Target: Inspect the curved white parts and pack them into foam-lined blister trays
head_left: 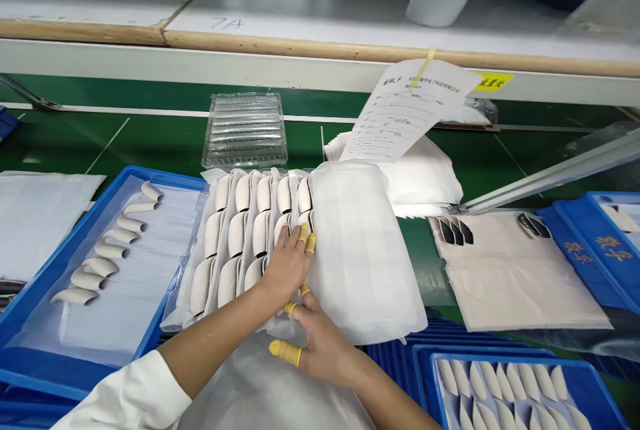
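A clear plastic tray (pixel 173 310) holds columns of curved cream-coloured pieces (pixel 201 283), with white sheet between the columns. My left hand (pixel 287 263), yellow finger cots on its tips, reaches over the tray with fingers stretched out onto the rightmost column. Its thumb is hidden. Below it, near the tray's front edge, is my right hand (pixel 325 340), thumb spread apart from its fingers, also in yellow cots. Nothing shows between them. A white padded sheet (pixel 365 257) lies to the right of the filled columns and covers that side of the tray.
At left, a blue tray (pixel 150 343) carries a row of curved pieces (pixel 103 267). Behind sits a ribbed clear plastic tray (pixel 245 130). A printed paper (pixel 410 107) hangs from the shelf above white sheets (pixel 425 177). Another blue tray (pixel 595 377) of pieces stands front right.
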A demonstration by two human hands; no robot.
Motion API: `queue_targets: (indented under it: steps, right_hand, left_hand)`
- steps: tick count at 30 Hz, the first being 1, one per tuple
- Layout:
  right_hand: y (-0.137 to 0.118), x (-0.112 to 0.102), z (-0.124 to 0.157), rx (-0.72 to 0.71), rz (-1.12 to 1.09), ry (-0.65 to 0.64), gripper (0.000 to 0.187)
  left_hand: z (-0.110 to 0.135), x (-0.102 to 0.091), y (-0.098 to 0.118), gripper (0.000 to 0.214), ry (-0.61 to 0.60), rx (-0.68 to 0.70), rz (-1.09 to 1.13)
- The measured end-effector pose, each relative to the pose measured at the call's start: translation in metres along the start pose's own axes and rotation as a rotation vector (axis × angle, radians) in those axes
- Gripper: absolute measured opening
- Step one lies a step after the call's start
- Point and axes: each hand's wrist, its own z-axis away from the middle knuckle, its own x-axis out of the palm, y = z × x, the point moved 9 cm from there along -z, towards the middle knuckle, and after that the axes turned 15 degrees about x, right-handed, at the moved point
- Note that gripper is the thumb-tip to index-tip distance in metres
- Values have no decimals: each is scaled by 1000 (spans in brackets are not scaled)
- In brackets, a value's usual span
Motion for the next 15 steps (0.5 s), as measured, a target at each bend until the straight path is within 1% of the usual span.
queue_targets:
  steps: [4, 6, 7, 8, 9, 10, 11, 12, 13, 15]
  right_hand:
    - [2, -3, -1, 14, 61, -3, 57]
    - [5, -10, -1, 28, 97, 36, 62]
    - [7, -15, -1, 39, 114, 64, 63]
    - [10, -19, -1, 52, 129, 95, 62]
    - [11, -23, -2, 58, 139, 123, 59]
    - [11, -27, -2, 53, 143, 158, 57]
    - [10, -34, -1, 38, 134, 219, 54]
    - [8, -42, 0, 17, 114, 306, 52]
    - [4, -50, 2, -4, 87, 396, 51]
    - [-3, -64, 6, -34, 28, 547, 48]
  left_hand:
    - [4, -2, 0, 27, 46, 28, 89]
    - [11, -9, -10, 25, 87, 15, 119]
    - [17, -14, -19, 24, 136, 4, 157]
    - [27, -19, -35, 24, 216, -33, 224]
    - [41, -24, -57, 26, 317, -102, 305]
    - [61, -25, -85, 29, 424, -199, 386]
    - [87, -23, -116, 32, 522, -321, 455]
    - [118, -17, -149, 34, 590, -466, 494]
    - [152, -7, -179, 35, 613, -603, 490]
    - [228, 15, -231, 36, 611, -886, 457]
